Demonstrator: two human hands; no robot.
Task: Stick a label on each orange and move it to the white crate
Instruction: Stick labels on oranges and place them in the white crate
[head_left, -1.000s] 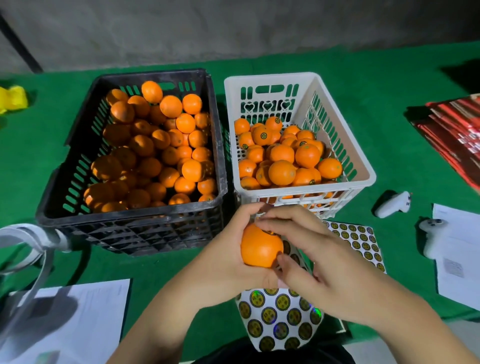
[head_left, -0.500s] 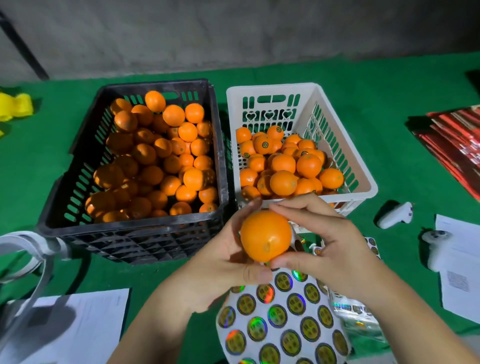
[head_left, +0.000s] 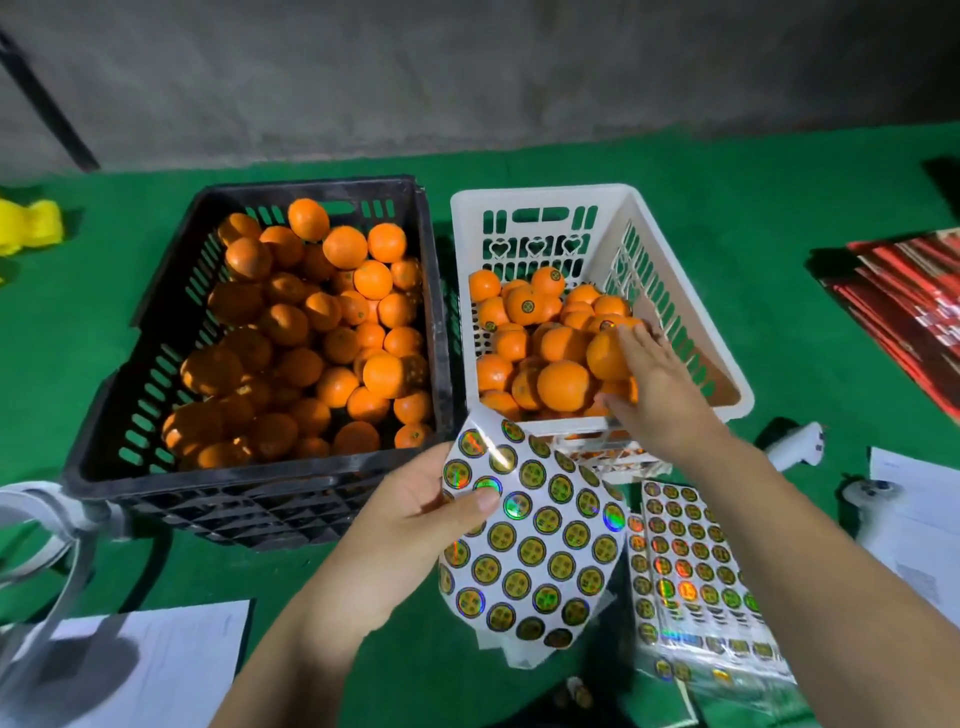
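My right hand (head_left: 660, 395) reaches into the white crate (head_left: 540, 195) and its fingers and thumb wrap an orange (head_left: 602, 358) that sits on top of the pile of labelled oranges there. My left hand (head_left: 410, 514) pinches a sheet of round holographic labels (head_left: 540, 551) with the thumb, holding it in front of both crates. The black crate (head_left: 306, 189) on the left is full of oranges.
More label sheets in a clear pack (head_left: 696, 587) lie under my right forearm. Two white controllers (head_left: 795, 447) (head_left: 872, 493) and paper (head_left: 919, 519) lie to the right, a red stack (head_left: 909, 296) far right. A paper (head_left: 150, 660) and a white strap (head_left: 36, 514) lie left.
Both hands held the orange above the label sheet. My right hand has since carried it forward into the white crate, and my left hand has stayed back, lifting the label sheet.
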